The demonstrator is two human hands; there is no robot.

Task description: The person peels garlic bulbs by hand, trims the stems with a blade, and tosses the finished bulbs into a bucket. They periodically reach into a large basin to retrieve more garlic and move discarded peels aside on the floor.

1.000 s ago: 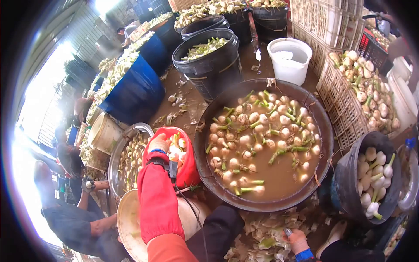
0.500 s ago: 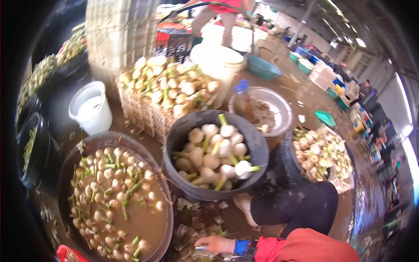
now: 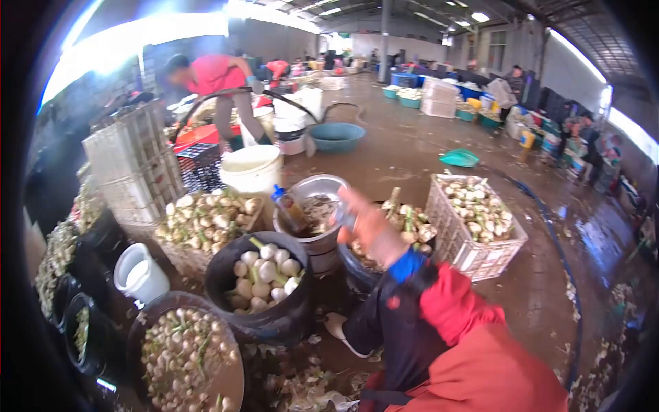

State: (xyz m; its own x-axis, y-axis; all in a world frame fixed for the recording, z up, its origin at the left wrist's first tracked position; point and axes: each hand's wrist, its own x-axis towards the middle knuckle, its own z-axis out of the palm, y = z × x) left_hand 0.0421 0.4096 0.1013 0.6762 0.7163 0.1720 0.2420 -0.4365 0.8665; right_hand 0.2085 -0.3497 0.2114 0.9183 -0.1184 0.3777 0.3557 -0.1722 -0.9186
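Note:
My right hand [image 3: 374, 230], blurred, is raised in front of a dark tub of bulbs [image 3: 415, 230], closed around a small greyish thing too smeared to name. A metal basin [image 3: 321, 185] with a blue-capped bottle [image 3: 290, 208] leaning in it lies just left of the hand. Nearer me, a black bucket [image 3: 302, 312] holds white bulbs with green stems [image 3: 262, 275]. At the lower left, a wide round tub [image 3: 237, 357] contains many small bulbs in brown water. My left hand is out of view.
Crates of bulbs stand at the right [image 3: 480, 257] and left [image 3: 189, 264], with a white bucket [image 3: 141, 275] beside the latter. A person in red [image 3: 220, 75] bends behind a cream bucket [image 3: 252, 168]. A dark hose [image 3: 549, 213] crosses the wet floor.
The view has tilted up and turned right. My right hand has risen from the leaf scraps on the floor to the tub of bulbs beside the metal basin.

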